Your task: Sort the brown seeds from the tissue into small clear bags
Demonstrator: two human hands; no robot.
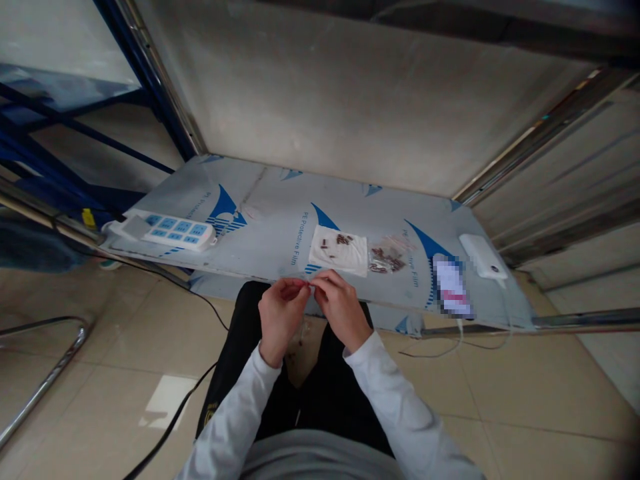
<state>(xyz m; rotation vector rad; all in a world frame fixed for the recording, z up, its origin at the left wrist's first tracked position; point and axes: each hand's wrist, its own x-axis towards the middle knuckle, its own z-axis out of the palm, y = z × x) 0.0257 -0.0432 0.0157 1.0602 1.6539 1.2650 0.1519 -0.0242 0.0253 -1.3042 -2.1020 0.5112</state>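
My left hand (pixel 283 313) and my right hand (pixel 340 303) meet at the fingertips over the table's front edge. Both are pinched closed around something tiny and reddish that is too small to name. Just beyond them lies a white cloth or tissue (pixel 350 262) with several small dark brown pieces (pixel 344 239) on it. To its right, a clear plastic bag (pixel 387 257) holds more brown pieces. My right hand is nearer to the cloth; neither hand touches it.
A white power strip (pixel 180 231) with blue sockets lies at the table's left. On the right are a phone (pixel 453 287) with a blurred screen and a white power bank (pixel 483 257) with cables. The table (pixel 270 240) carries printed protective film. Metal posts stand at both sides.
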